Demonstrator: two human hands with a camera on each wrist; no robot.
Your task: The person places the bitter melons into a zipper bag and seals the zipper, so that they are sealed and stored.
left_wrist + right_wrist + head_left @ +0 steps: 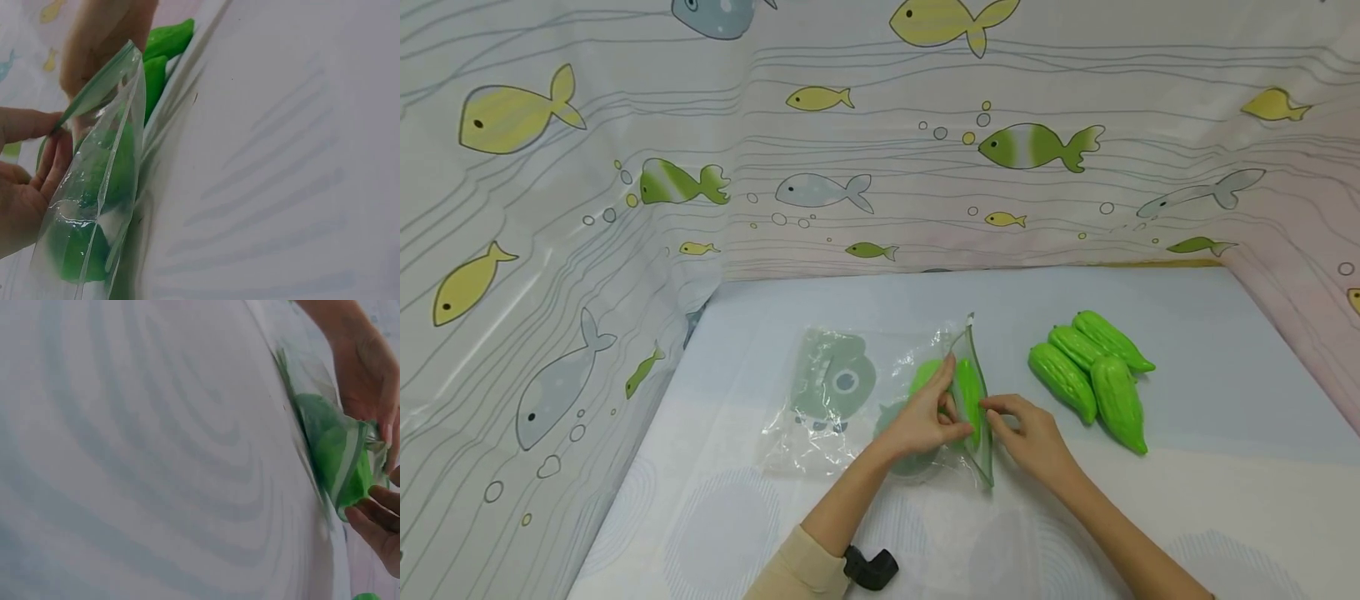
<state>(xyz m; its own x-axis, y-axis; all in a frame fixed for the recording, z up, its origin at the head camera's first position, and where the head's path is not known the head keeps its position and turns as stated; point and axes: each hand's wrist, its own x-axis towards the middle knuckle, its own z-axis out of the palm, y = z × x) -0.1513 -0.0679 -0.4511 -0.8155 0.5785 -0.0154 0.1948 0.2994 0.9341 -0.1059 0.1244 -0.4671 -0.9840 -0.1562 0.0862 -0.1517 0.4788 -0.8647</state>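
Observation:
A clear zip bag (835, 375) with a green dinosaur-like print lies flat, its mouth to the right. Inside the mouth is a green ribbed vegetable (967, 392), with more green showing deeper in. My left hand (925, 421) grips the near layer of the mouth, fingers on the upper part and thumb below; in the left wrist view this hand (25, 169) is at the left edge. My right hand (1030, 437) pinches the bag's green rim at the right; the right wrist view shows its fingers (362, 522) against the rim.
Several green ribbed vegetables (1086, 375) lie in a group right of the bag. A patterned fish curtain (880, 150) stands behind and at both sides of the pale tabletop (715, 433). A black device (871, 568) is by my left sleeve.

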